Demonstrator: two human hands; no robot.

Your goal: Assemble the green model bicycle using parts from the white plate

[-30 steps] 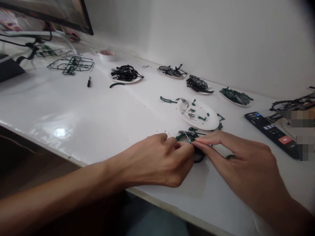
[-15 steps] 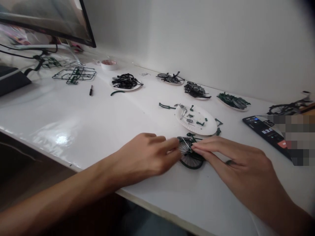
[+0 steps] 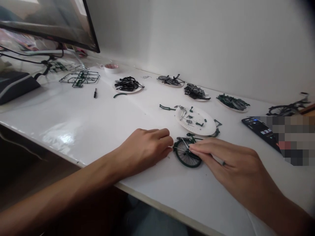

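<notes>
A dark green model bicycle (image 3: 187,160) lies on the white table, its spoked wheel pointing toward my left hand. My right hand (image 3: 228,160) covers part of the frame, with thumb and forefinger pinched on the bicycle by the wheel's hub. A thin silvery rod (image 3: 185,143) runs from the rim to those fingertips. Just left of the wheel is my left hand (image 3: 154,144), its fingers curled together and their tips at the wheel's edge; whatever they hold is hidden. Behind the bicycle, a white paper plate (image 3: 197,126) carries small green and grey parts.
Plates of dark bicycle parts (image 3: 128,84) and green parts (image 3: 232,102) stand toward the wall. A small screwdriver (image 3: 95,93) and parts frames (image 3: 81,78) lie left, near a monitor (image 3: 73,26). A phone (image 3: 262,134) lies right, below another model bicycle (image 3: 285,108).
My left hand has drawn back leftward from the wheel, uncovering more of its rim. My right hand has shifted slightly left, still pinching by the hub. The view has turned slightly.
</notes>
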